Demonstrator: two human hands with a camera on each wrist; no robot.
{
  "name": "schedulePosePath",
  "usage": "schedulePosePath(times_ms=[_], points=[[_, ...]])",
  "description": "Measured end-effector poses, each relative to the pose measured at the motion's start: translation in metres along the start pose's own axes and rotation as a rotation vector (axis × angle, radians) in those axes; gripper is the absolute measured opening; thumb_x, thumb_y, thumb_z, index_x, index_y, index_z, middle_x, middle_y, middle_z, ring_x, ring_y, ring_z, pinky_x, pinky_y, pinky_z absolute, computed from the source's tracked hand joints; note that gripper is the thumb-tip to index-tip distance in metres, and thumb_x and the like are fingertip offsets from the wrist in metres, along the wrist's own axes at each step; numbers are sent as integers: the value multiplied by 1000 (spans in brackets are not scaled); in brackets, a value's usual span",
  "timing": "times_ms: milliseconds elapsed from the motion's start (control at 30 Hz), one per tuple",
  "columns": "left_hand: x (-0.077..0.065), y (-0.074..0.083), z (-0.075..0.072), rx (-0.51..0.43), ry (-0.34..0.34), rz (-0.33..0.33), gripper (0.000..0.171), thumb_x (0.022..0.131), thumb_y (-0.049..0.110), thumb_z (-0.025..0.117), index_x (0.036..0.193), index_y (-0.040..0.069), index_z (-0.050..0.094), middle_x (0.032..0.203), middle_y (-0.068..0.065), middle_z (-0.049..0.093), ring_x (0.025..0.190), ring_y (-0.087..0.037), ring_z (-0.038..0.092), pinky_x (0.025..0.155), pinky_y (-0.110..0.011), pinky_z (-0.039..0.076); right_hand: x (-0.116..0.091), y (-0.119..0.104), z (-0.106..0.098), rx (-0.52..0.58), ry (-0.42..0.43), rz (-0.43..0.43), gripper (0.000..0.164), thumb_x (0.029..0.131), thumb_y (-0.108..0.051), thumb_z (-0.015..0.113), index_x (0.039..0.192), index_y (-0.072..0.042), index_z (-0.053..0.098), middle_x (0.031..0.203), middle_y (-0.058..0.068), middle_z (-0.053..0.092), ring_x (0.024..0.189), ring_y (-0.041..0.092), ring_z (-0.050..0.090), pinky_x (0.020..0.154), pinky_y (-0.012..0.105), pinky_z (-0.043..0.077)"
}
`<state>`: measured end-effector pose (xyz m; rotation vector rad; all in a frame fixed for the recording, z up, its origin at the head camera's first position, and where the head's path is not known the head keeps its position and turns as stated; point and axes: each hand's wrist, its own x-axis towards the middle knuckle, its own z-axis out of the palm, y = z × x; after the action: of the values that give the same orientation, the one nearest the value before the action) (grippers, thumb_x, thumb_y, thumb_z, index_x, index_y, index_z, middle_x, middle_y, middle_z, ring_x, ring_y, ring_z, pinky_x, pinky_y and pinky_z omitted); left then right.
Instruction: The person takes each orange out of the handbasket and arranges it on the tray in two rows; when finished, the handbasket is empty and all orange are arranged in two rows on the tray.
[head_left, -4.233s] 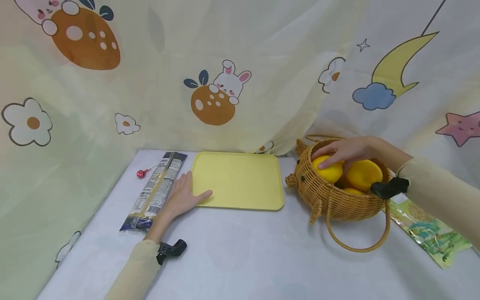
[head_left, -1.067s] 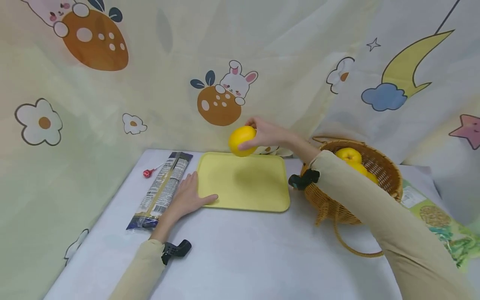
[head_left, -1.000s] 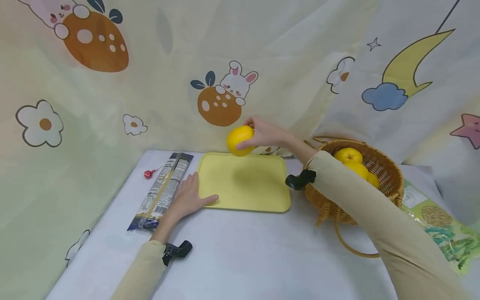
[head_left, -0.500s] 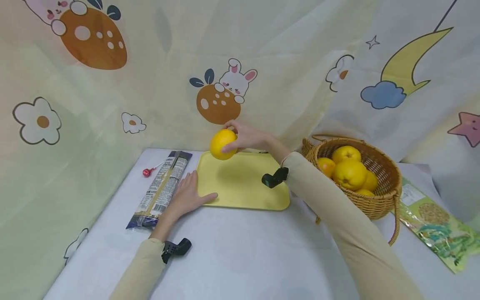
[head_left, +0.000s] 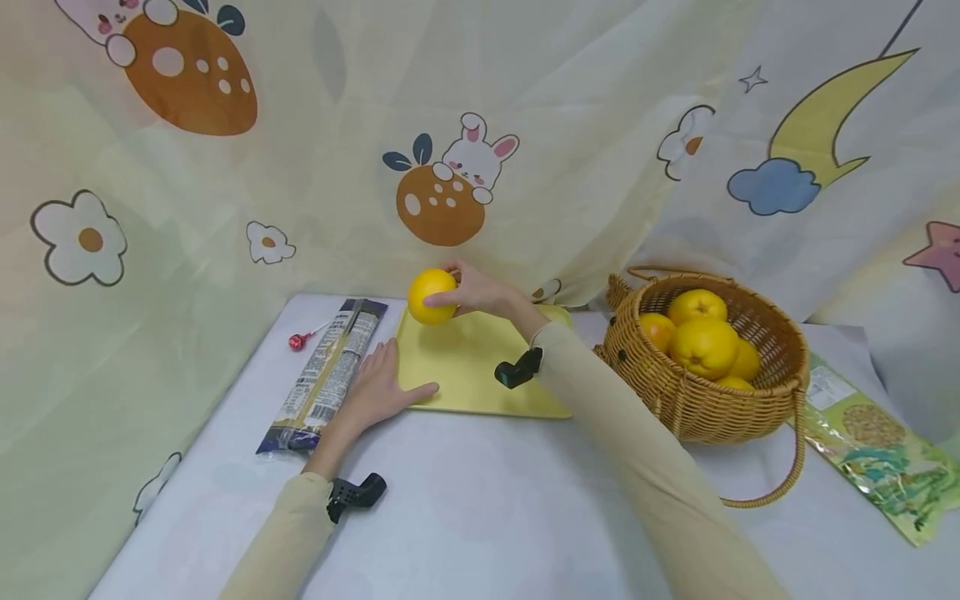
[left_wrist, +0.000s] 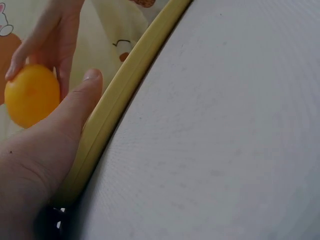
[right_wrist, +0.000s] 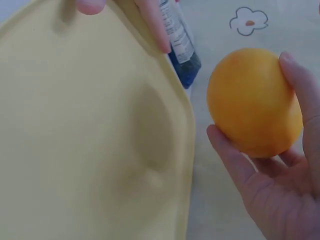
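My right hand (head_left: 478, 292) pinches a round yellow-orange fruit (head_left: 430, 298) above the far left part of a yellow tray (head_left: 480, 375). In the right wrist view the fruit (right_wrist: 252, 100) is held between thumb and fingers, apart from the tray (right_wrist: 75, 125), on which a shadow falls. My left hand (head_left: 373, 387) lies with fingers straight along the tray's left edge, its thumb on the front left corner. The left wrist view shows this thumb (left_wrist: 75, 107) against the tray's rim (left_wrist: 122, 85); the other fingers are out of sight there.
A wicker basket (head_left: 720, 417) holding several yellow fruits stands right of the tray, its handle drooping forward. Behind it lies a green packet (head_left: 862, 433). Left of the tray are a long blue-and-silver packet (head_left: 330, 367) and a red lollipop (head_left: 298, 342). A printed cloth hangs behind.
My right hand took the fruit out of the basket, carried it left over the tray, and has lowered it slightly in the last half second. My left hand stays at the tray.
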<state>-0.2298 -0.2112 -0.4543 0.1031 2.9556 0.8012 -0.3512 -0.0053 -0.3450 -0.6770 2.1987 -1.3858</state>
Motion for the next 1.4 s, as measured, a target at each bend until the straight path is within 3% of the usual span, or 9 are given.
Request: schedulePosePath(times_ms=[333, 533, 867, 1167, 1400], points=[[-1, 0, -5, 17, -7, -13, 134, 67, 90, 51, 155, 1, 1, 163, -21, 4, 151, -39, 7, 123, -57, 8, 24, 16, 21, 18, 90, 58, 75, 83, -37, 75, 146, -16, 40, 142, 9, 45, 111, 25, 56, 97, 45, 55], [-2, -1, -8, 10, -8, -17, 134, 67, 90, 50, 155, 1, 0, 164, -20, 2, 152, -39, 5, 124, -56, 6, 41, 18, 39, 105, 149, 80, 73, 83, -34, 75, 145, -13, 41, 142, 11, 45, 110, 26, 55, 95, 41, 56], [-1, 1, -4, 17, -22, -15, 134, 68, 90, 50, 155, 1, -1, 164, -20, 2, 152, -38, 5, 124, -55, 5, 44, 25, 58, 157, 319, 75, 68, 83, -30, 76, 135, 0, 44, 129, 17, 51, 101, 23, 54, 87, 33, 57], [1, 1, -3, 36, -14, 9, 133, 70, 88, 49, 155, -1, 1, 163, -22, 4, 152, -39, 5, 124, -54, 6, 45, 28, 65, 199, 385, 83, 65, 84, -33, 75, 136, -5, 48, 127, 13, 55, 102, 23, 54, 93, 37, 55], [2, 1, -2, 28, -21, 8, 133, 69, 89, 49, 155, 0, 0, 163, -21, 3, 152, -39, 5, 124, -55, 6, 43, 29, 69, 228, 462, 171, 77, 81, -39, 77, 137, -5, 38, 131, 14, 49, 107, 25, 51, 99, 36, 50]])
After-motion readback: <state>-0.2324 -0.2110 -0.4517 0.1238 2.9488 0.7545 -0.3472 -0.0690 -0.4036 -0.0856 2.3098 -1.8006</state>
